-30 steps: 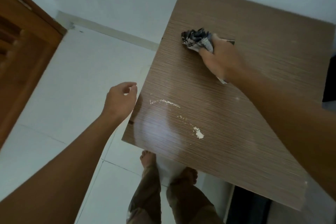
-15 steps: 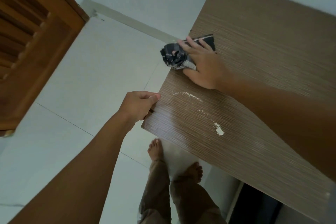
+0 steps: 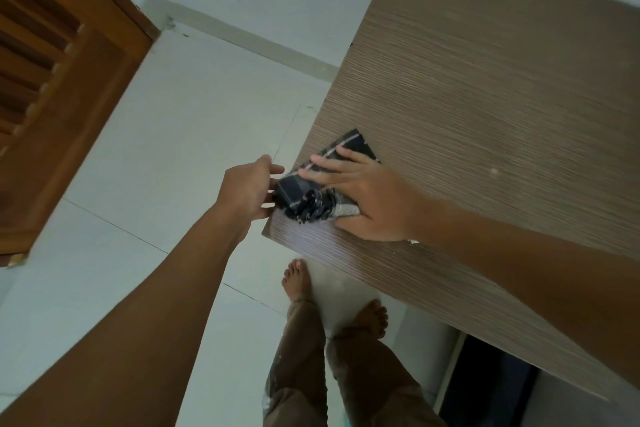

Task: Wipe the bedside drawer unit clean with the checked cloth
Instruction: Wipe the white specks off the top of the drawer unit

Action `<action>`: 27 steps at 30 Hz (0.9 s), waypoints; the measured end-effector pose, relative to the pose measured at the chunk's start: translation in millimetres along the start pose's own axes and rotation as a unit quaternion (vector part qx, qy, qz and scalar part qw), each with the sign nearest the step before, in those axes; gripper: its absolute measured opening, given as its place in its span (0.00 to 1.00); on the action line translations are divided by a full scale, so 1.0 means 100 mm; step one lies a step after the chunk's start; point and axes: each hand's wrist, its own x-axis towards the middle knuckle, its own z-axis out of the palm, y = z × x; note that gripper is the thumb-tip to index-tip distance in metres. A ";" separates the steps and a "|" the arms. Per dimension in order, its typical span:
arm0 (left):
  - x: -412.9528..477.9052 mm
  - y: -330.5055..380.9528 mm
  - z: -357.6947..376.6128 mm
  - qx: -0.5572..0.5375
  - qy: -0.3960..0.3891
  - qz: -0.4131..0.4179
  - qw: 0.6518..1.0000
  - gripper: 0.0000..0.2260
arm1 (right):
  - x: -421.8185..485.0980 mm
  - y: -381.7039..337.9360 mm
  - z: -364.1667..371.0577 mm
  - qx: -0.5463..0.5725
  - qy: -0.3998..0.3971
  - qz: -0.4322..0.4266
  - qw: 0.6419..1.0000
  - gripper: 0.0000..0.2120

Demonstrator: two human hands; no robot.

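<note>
The bedside drawer unit's brown wood-grain top [image 3: 485,107] fills the right half of the view. The dark checked cloth [image 3: 304,196] lies bunched at the top's near-left corner. My right hand [image 3: 367,198] presses flat on the cloth, fingers spread over it. My left hand [image 3: 247,189] is cupped just off the unit's left edge, fingers apart, touching the cloth's overhanging end. One small white speck [image 3: 412,242] shows by my right wrist.
White tiled floor [image 3: 166,156] lies to the left, with a brown louvred wooden door [image 3: 59,87] at the far left. My bare feet [image 3: 298,282] stand below the unit's front edge. A dark gap [image 3: 485,378] opens under the unit at the lower right.
My right hand has swept the cloth toward the near-left corner, over the white crumbs, which no longer show. My left hand has risen to the edge beside the cloth.
</note>
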 end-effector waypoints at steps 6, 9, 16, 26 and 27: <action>-0.02 -0.09 0.09 0.231 0.076 0.240 0.940 0.14 | -0.55 -0.19 0.09 0.091 0.023 0.074 0.993 0.25; -0.03 -0.13 0.18 0.265 0.073 0.312 0.909 0.21 | -0.79 -0.26 0.03 0.203 0.010 0.153 0.967 0.22; -0.13 -0.06 0.49 0.420 0.021 0.351 0.836 0.35 | -0.81 -0.48 -0.75 0.387 0.309 0.307 0.813 0.11; -0.08 0.04 0.50 0.420 -0.047 0.297 0.856 0.43 | -1.07 -0.11 -0.96 0.139 0.386 0.443 0.797 0.12; -0.08 0.04 0.50 0.416 -0.049 0.298 0.858 0.43 | -1.10 -0.04 -0.86 0.134 0.367 0.467 0.793 0.09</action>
